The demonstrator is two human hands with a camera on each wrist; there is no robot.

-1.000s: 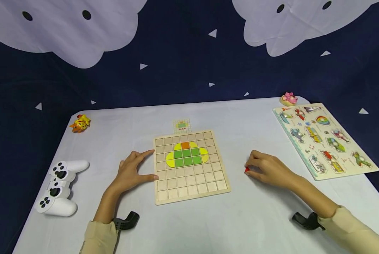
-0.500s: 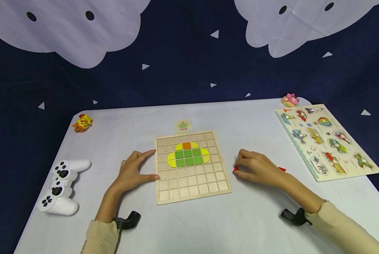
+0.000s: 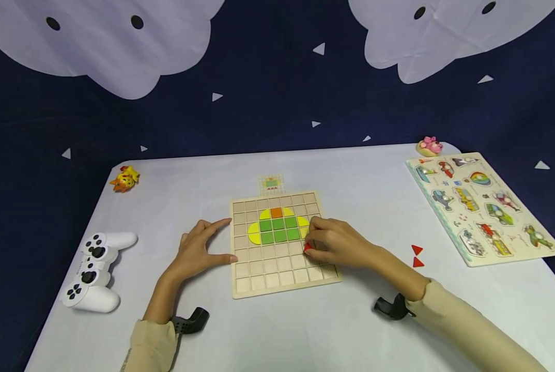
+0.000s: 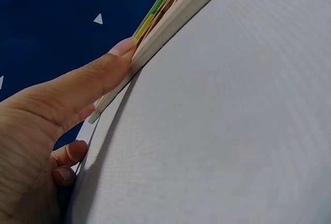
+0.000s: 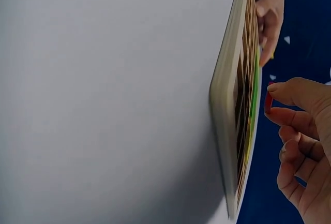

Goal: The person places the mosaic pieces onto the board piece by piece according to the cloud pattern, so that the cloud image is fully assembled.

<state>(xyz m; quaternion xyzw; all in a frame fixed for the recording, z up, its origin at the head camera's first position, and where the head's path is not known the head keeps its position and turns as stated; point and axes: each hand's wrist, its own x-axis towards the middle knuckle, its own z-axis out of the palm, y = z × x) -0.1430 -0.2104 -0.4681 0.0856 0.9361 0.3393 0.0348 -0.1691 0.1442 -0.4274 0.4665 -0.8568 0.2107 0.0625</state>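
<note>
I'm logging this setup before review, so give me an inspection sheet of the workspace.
Surface: white table.
Job's things: wooden grid board with green, yellow and orange tiles; red piece; two red triangles on the table.
Clutter: white game controller, vehicle puzzle, two small toy figures, small pattern card.
Grips: left hand rests against the board's left edge; right hand pinches the red piece over the board.
Cables: nothing seen.
Surroundings: dark blue backdrop with white clouds.

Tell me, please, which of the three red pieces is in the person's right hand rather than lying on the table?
It is the red piece pinched by the right hand over the wooden grid board; the other two red triangles lie loose on the table, right of the board.
</note>
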